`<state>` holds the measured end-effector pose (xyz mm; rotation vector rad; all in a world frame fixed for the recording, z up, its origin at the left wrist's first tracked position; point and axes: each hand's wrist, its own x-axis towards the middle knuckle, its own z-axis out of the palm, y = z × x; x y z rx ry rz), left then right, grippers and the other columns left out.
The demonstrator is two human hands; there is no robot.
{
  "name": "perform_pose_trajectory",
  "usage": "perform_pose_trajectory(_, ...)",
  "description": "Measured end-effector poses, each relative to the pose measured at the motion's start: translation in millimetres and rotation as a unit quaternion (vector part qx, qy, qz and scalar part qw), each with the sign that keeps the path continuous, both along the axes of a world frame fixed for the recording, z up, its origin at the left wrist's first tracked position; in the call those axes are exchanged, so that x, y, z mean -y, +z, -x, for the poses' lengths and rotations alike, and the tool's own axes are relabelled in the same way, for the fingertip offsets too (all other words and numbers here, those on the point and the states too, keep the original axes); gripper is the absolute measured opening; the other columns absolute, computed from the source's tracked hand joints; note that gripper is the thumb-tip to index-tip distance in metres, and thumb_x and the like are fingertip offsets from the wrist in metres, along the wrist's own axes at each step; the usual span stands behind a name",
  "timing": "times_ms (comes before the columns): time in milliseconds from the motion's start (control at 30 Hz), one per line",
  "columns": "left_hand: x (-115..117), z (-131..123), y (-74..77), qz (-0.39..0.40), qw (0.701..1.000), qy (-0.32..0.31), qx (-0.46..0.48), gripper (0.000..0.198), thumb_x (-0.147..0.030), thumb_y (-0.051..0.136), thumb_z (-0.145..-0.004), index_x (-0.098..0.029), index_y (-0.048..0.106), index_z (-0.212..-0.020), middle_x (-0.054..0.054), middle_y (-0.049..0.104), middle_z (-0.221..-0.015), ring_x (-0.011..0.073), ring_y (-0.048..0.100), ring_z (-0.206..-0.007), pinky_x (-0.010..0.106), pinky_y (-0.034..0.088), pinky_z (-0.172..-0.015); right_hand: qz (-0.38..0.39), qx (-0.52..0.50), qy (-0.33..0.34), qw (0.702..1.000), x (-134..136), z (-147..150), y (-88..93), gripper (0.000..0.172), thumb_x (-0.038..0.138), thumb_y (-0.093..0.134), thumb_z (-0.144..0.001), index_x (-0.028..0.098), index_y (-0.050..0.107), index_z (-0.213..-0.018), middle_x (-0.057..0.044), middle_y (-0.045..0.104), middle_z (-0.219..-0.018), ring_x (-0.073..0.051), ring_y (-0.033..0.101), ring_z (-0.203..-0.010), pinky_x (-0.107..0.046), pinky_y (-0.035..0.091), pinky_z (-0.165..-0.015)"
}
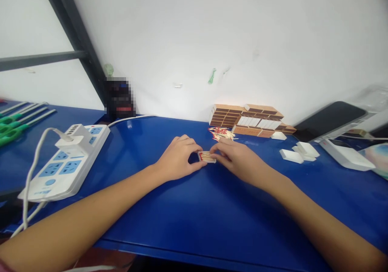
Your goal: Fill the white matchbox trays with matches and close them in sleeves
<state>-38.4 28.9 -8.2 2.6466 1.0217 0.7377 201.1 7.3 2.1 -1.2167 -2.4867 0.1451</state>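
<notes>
A small white matchbox tray [207, 161] lies on the blue table with several red-tipped matchsticks [207, 156] in it. My left hand [178, 159] grips the tray's left end between thumb and fingers. At the other end, my right hand [235, 157] has its thumb and fingertips closed on the tail ends of the matchsticks; the fingers partly cover that end. Just behind the right hand is a loose pile of matches [222, 133], red heads pointing various ways.
Stacked matchboxes [227, 116] stand against the wall. White empty trays [300, 152] lie to the right, near a propped phone [332, 120] and a white box [347, 154]. On the left are a power strip [69, 163] with a plugged-in charger and green-handled tools [13, 128].
</notes>
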Motion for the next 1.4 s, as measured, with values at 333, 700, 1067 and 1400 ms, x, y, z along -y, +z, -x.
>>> perform_pose_trajectory(333,-1.5,-0.4,-1.1,0.004,0.998,-0.050,0.023,0.029,-0.046,0.074,-0.092,-0.019,0.071,-0.103,0.005,0.072,-0.098,0.0223,0.061,-0.095,0.039,0.049,-0.090,0.045,-0.063,0.014,0.997,-1.4,3.1,-6.2,0.012,0.024,0.061,-0.100,0.023,0.073,-0.098,-0.002,0.061,-0.083,-0.016,0.055,-0.072,-0.028,0.042,-0.067)
perform_pose_trajectory(700,-1.0,0.5,4.6,0.037,0.997,-0.058,0.043,0.028,-0.042,0.076,-0.090,-0.021,0.073,-0.109,0.005,0.073,-0.101,0.0226,0.062,-0.098,0.039,0.051,-0.091,0.025,-0.075,-0.049,0.996,-9.2,-15.7,14.9,0.020,0.034,0.060,-0.100,0.022,0.073,-0.092,-0.001,0.060,-0.072,-0.017,0.053,-0.065,-0.030,0.040,-0.062)
perform_pose_trajectory(1067,-4.3,2.4,5.7,0.025,0.999,-0.040,0.023,0.028,-0.042,0.077,-0.090,-0.021,0.074,-0.109,0.005,0.073,-0.100,0.0224,0.063,-0.096,0.040,0.050,-0.092,0.005,-0.024,-0.119,0.993,-47.7,-40.2,-11.9,0.018,0.036,0.063,-0.094,0.021,0.067,-0.086,-0.006,0.064,-0.085,-0.021,0.060,-0.076,-0.032,0.044,-0.069)
perform_pose_trajectory(1400,-4.8,2.8,3.6,0.006,0.999,-0.041,0.012,0.029,-0.043,0.077,-0.090,-0.019,0.074,-0.108,0.005,0.073,-0.101,0.0219,0.064,-0.096,0.040,0.050,-0.095,0.026,0.003,-0.146,0.989,-46.0,-61.5,-9.7,0.012,0.029,0.059,-0.092,0.021,0.065,-0.085,-0.007,0.068,-0.087,-0.022,0.061,-0.076,-0.032,0.044,-0.067)
